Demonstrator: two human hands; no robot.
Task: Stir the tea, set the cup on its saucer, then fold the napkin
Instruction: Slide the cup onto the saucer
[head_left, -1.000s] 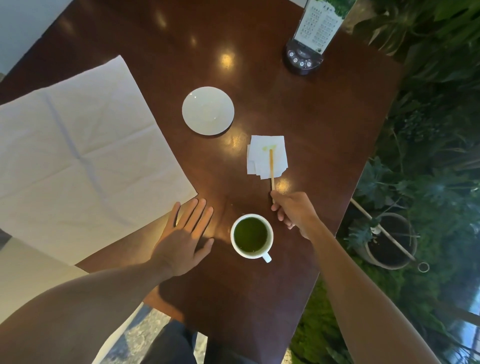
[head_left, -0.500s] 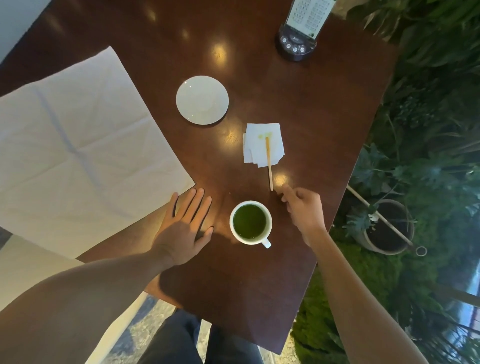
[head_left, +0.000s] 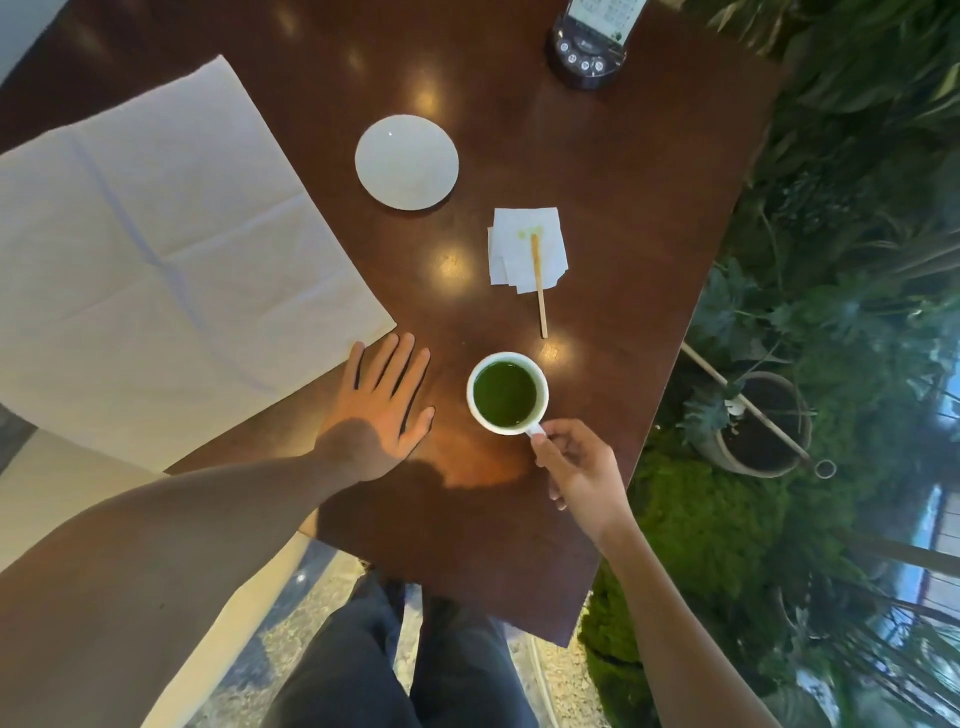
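- Right hand (head_left: 584, 467): fingers (head_left: 545, 441) pinch the handle of the cup (head_left: 507, 393), probably to carry it to the saucer (head_left: 406, 162), which lies well apart, farther up the bench (head_left: 623, 218).
- Left hand (head_left: 382, 410): flat on the bench, fingers released, likely bracing.
- Stirrer (head_left: 539, 285): tip parked on a small tissue (head_left: 527, 249), likely catching drips.
- Napkin (head_left: 156, 249): unfolded, just beside the left hand.

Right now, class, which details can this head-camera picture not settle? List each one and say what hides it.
- Cup handle: mostly covered by the right hand pinching it.
- Device at the table's far end: its top is cut off by the upper edge, and its card print is too small to read.
- Big napkin: its left side runs past the frame edge.
- Table under the left hand: covered by the flat palm.
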